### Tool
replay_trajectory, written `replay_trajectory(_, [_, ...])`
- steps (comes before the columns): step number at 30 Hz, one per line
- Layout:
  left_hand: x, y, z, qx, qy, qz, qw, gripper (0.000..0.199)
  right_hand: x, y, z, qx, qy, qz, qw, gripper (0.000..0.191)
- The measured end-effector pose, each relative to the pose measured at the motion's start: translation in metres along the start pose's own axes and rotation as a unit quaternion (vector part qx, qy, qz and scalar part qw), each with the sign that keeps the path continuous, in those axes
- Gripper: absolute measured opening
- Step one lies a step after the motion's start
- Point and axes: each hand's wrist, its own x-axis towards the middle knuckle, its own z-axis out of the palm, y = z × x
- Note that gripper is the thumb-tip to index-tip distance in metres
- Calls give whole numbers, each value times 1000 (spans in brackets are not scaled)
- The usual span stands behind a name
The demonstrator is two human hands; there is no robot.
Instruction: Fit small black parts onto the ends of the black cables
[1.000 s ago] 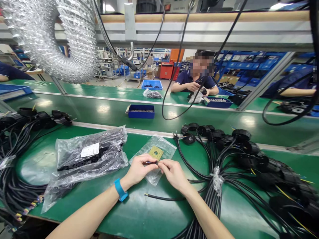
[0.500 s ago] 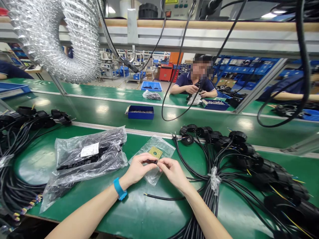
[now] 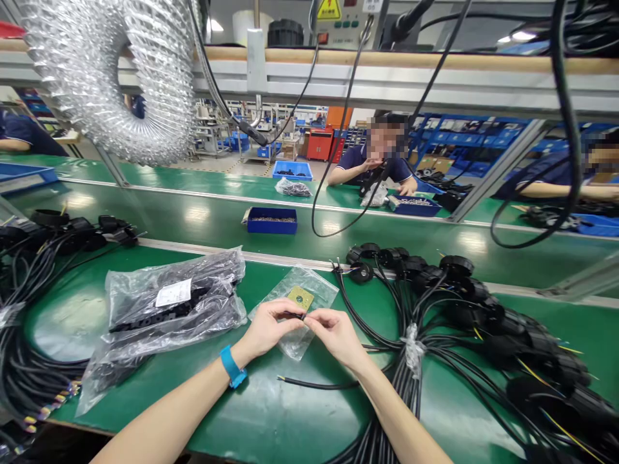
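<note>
My left hand (image 3: 269, 328), with a blue band on its wrist, pinches a small black part (image 3: 296, 315). My right hand (image 3: 333, 330) meets it there, thumb and finger closed on the part's right end. Most of the part is hidden by my fingers, so its kind does not show. Beneath and behind the hands lies a clear plastic bag (image 3: 320, 291) with a yellowish square plate (image 3: 300, 297) that has a round hole. Below my right forearm a black cable end (image 3: 314, 385) with stripped tips rests on the green table (image 3: 271, 419).
A plastic bag of black parts (image 3: 174, 309) lies to the left. Bundled black cables (image 3: 411, 386) with round black housings (image 3: 457, 265) fill the right; more cables (image 3: 29, 335) lie far left. A blue bin (image 3: 271, 221) stands ahead. A co-worker (image 3: 382, 154) sits across the bench.
My hands stay nearly in place, both still at the small black part. The view has tilted slightly. Across the bench, the co-worker has raised one hand toward the face.
</note>
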Motion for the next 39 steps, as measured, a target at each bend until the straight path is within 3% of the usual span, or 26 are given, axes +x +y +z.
replay_trajectory(4, [-1, 1, 1, -59, 16, -37, 997, 44, 0, -4, -1, -12, 49, -19, 999, 26])
replay_trajectory(6, [-6, 5, 3, -2, 66, -25, 997, 53, 0, -10, -4, -53, 117, -55, 990, 24])
replay_trajectory(7, [-9, 7, 5, 57, 78, -9, 995, 46, 2, -13, -7, -85, 153, -77, 982, 23])
replay_trajectory(9, [-18, 10, 11, 177, 13, 30, 984, 24, 9, -20, -16, -169, 208, -116, 957, 21])
replay_trajectory(12, [-34, 13, 21, 280, -192, 91, 936, 40, 31, -24, -37, -320, 245, -130, 906, 22])
replay_trajectory(14, [-41, 13, 25, 336, -265, 115, 896, 40, 50, -17, -54, -428, 257, -86, 862, 24])
replay_trajectory(16, [-44, 12, 27, 383, -295, 125, 866, 29, 67, -2, -69, -494, 268, -17, 827, 26])
replay_trajectory(19, [-44, 12, 26, 407, -317, 137, 846, 9, 79, 25, -83, -513, 287, 54, 807, 27])
replay_trajectory(22, [-43, 14, 24, 412, -312, 140, 844, 6, 78, 38, -86, -514, 295, 104, 799, 28])
replay_trajectory(25, [-39, 15, 19, 412, -275, 127, 859, 8, 68, 26, -78, -520, 292, 104, 796, 29])
replay_trajectory(27, [-34, 13, 13, 417, -229, 122, 871, 13, 54, 10, -66, -513, 282, 87, 806, 31])
replay_trajectory(28, [-31, 11, 10, 425, -200, 121, 874, 16, 45, 1, -58, -496, 263, 71, 825, 31])
replay_trajectory(29, [-28, 8, 6, 435, -169, 120, 876, 19, 35, -6, -49, -445, 228, 47, 865, 30])
replay_trajectory(31, [-21, 3, 1, 454, -109, 113, 877, 24, 16, -17, -29, -293, 98, 23, 951, 29])
replay_trajectory(32, [-17, 2, -2, 461, -86, 110, 876, 25, 8, -20, -19, -209, 12, 29, 978, 28])
replay_trajectory(34, [-11, 3, -8, 465, -67, 106, 877, 26, -4, -21, -4, -91, -95, 48, 990, 29])
replay_trajectory(36, [-4, 10, -21, 464, -47, 100, 879, 25, -7, -16, 3, -85, -69, 40, 993, 31])
replay_trajectory(39, [4, 26, -60, 469, 72, 62, 878, 28, 0, -3, 2, -180, 77, -2, 981, 32])
